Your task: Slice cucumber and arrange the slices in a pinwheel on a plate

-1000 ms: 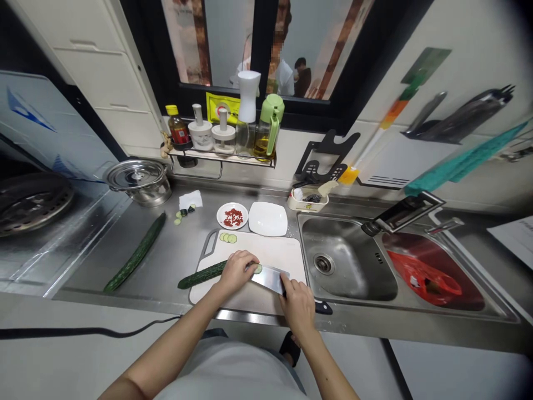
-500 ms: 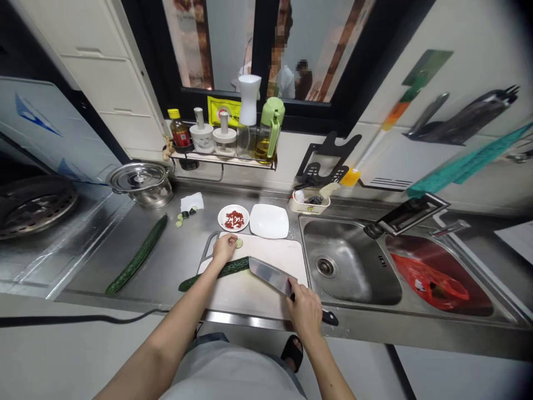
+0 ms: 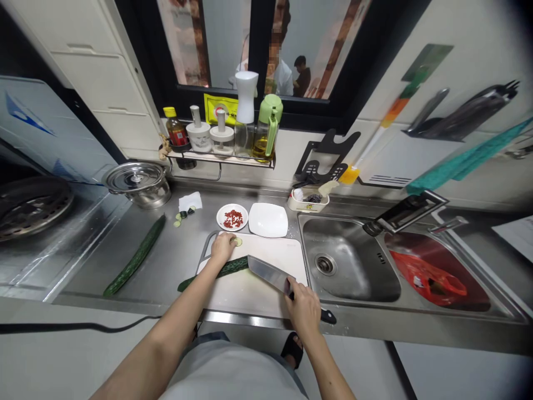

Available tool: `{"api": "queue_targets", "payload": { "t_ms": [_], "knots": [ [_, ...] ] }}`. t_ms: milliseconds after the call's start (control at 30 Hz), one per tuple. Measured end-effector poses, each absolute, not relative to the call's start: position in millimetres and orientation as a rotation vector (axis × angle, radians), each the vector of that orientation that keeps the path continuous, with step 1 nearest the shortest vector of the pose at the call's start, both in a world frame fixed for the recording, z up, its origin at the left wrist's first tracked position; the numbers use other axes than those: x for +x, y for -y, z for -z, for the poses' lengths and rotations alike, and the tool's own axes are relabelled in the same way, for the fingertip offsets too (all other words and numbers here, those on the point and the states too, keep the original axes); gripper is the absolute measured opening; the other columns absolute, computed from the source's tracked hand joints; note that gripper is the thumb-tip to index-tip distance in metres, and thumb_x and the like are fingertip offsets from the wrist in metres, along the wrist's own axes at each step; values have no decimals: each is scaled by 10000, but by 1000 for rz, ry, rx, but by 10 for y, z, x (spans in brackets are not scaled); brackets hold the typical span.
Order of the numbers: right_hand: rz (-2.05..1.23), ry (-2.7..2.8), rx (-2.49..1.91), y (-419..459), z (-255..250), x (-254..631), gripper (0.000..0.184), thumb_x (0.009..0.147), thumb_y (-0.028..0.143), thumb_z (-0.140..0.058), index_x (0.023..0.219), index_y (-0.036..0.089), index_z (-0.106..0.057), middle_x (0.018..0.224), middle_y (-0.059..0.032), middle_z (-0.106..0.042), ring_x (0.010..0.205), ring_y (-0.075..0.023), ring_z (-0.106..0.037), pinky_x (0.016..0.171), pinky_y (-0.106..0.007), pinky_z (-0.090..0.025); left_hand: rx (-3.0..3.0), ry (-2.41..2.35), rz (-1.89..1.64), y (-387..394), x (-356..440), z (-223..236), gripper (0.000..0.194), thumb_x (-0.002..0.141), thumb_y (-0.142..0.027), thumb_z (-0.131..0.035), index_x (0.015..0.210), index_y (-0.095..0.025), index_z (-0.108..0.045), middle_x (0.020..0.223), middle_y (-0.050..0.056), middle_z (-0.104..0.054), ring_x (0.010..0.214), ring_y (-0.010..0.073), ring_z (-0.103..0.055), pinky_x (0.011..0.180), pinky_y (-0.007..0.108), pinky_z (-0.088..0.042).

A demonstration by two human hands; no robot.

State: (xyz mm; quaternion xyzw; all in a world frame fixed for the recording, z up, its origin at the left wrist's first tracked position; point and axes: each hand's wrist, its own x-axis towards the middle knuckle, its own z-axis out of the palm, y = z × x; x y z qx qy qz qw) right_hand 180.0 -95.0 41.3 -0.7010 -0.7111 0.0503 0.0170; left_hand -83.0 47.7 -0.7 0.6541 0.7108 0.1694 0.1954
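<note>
At the upper left of the white cutting board (image 3: 270,297), my left hand (image 3: 222,247) has its fingertips closed at a pale cucumber slice (image 3: 239,241). Under the left forearm lies a dark green cucumber (image 3: 234,266), its cut end facing right. My right hand (image 3: 303,308) is wrapped round the black handle of a kitchen knife (image 3: 268,273). The wide blade rests low over the board, its tip beside the cucumber's cut end. Just beyond the board sit a plate of chopped red pieces (image 3: 220,223) and a white square plate (image 3: 268,220).
Another whole cucumber (image 3: 135,256) lies on the steel counter at left, near cucumber pieces (image 3: 178,217) and a white paper (image 3: 191,200). A lidded pot (image 3: 145,191) stands behind. On the right is a sink (image 3: 353,272) with a red bag (image 3: 433,280) in the second basin. A condiment shelf (image 3: 233,161) hangs above.
My left fingers have shifted very slightly at the cucumber slice, more of which now shows. The knife and right hand stay nearly in place; the whole view has shifted a little.
</note>
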Motion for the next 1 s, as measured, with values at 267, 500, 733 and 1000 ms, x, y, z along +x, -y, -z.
{"api": "queue_targets", "payload": {
  "t_ms": [267, 500, 733, 1000],
  "knots": [
    [-132, 2199, -2150, 935, -355, 1827, 377, 846, 228, -532, 1216, 195, -593, 947, -54, -694, 885, -187, -595, 783, -281, -340, 1975, -1940, -324, -440, -876, 11, 253, 881, -296, -545, 1065, -231, -707, 1038, 81, -646, 977, 204, -552, 833, 275, -392],
    [-164, 2158, -2161, 929, -320, 1818, 393, 833, 222, -550, 1221, 184, -600, 976, -69, -692, 899, -199, -598, 803, -291, -363, 2001, -1944, -348, -461, -876, 76, 247, 882, -281, -546, 1059, -233, -712, 1008, 78, -643, 953, 206, -551, 818, 287, -396],
    [-298, 2096, -2199, 931, -408, 1797, 416, 822, 204, -538, 1232, 177, -603, 1033, -84, -695, 940, -205, -606, 828, -276, -380, 1963, -1901, -524, -473, -899, 117, 197, 844, -241, -601, 995, -202, -721, 983, 73, -669, 945, 196, -571, 847, 292, -419],
    [-640, 1759, -2219, 920, -507, 1796, 352, 863, 325, -462, 1135, 227, -663, 956, -52, -722, 884, -191, -642, 743, -246, -422, 1743, -1944, -830, -197, -1043, 141, 227, 823, -261, -607, 1021, -186, -690, 1028, 71, -677, 899, 191, -620, 826, 302, -477]
  ]
}}
